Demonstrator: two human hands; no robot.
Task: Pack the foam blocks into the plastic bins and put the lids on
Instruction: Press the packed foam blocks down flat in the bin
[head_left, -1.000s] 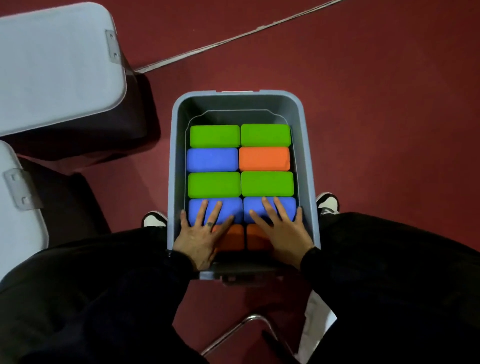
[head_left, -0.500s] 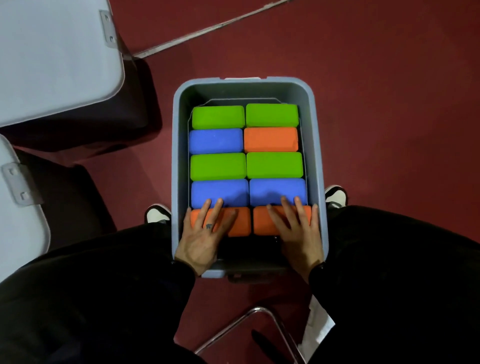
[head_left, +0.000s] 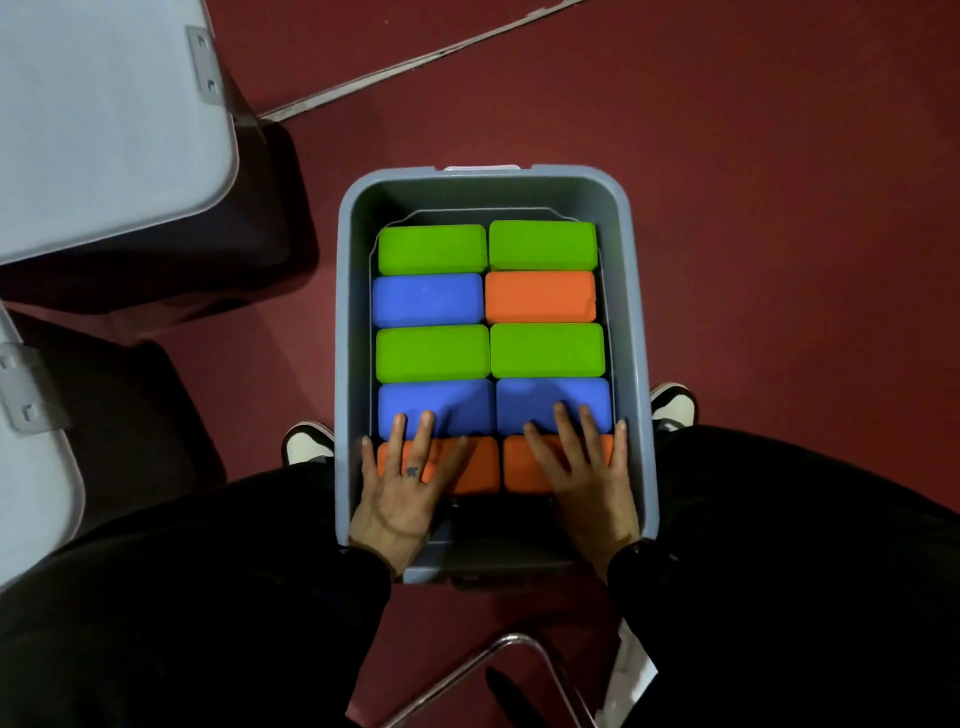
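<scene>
A grey plastic bin stands lidless on the floor between my feet. Foam blocks fill it in two columns: green, blue and orange. My left hand lies flat with straight fingers on the near left orange block, its fingertips reaching the left blue block. Likewise, my right hand lies flat on the near right orange block, fingertips on the right blue block. Neither hand grips anything.
Two closed grey bins with lids, one at the upper left and one at the left edge, stand on the red floor. A metal chair frame shows below the open bin. My black-trousered legs flank it.
Both hands slid back from the blue blocks onto the nearest orange blocks, then edged forward a little. The orange pair now lies level with the rest. My view moved closer over the bin.
</scene>
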